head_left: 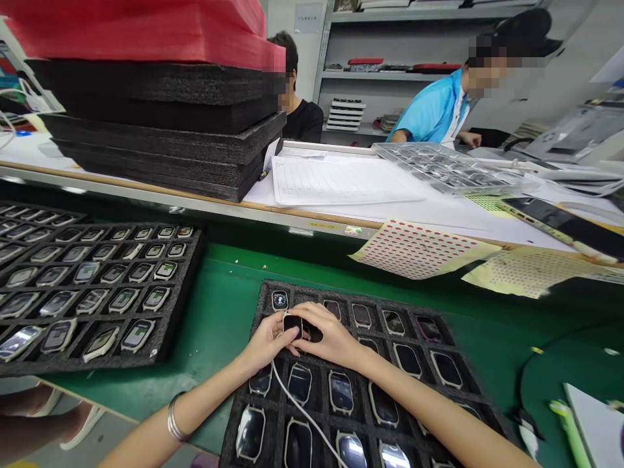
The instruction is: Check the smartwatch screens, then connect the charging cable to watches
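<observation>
Green counter point(219, 292) beneath, tray point(266, 292) on top; over it the left hand point(266, 340) pinches a watch point(291, 321) at its two o'clock. From the half-curled right hand point(329, 330), hold unclear, it's nine o'clock.

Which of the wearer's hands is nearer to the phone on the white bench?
Right. The right hand is over the watch tray, lower than the phone in view and to its left; the left hand is farther left.
</observation>
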A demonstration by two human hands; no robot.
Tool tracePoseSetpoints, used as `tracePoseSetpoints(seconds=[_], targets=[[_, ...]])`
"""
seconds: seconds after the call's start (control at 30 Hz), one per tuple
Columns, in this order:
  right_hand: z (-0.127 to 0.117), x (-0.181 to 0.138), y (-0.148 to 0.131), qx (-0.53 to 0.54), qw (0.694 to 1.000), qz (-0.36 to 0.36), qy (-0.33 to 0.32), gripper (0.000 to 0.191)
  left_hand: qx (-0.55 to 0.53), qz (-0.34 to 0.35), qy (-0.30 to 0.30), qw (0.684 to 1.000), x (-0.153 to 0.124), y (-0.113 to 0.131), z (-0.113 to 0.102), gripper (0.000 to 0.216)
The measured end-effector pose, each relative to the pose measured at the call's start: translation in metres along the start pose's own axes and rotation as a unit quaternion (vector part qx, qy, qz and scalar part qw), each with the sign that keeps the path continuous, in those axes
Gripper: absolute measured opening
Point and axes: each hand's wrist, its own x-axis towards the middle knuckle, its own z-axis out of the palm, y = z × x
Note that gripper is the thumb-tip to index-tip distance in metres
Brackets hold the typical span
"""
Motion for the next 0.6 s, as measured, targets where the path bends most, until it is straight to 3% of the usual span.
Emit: tracePoseSetpoints(seconds=[0.2, 0.5, 0.6], targets=[[0.001, 0.0, 0.002, 0.019, 1.0, 0.003, 0.0, 0.041, 0.002, -0.012, -0.002, 1.0, 0.0, 0.001, -0.001, 0.043], [-0.009, 0.0, 0.002, -0.06, 0.998, -0.019, -0.006, 0.036, 0.001, -0.027, -0.005, 1.0, -0.001, 0.0, 0.002, 0.047], [-0.006, 0.001, 0.001, -0.023, 1.0, -0.002, 0.003, 0.04, -0.01, -0.042, -0.004, 0.999, -0.002, -0.001, 0.001, 0.042]])
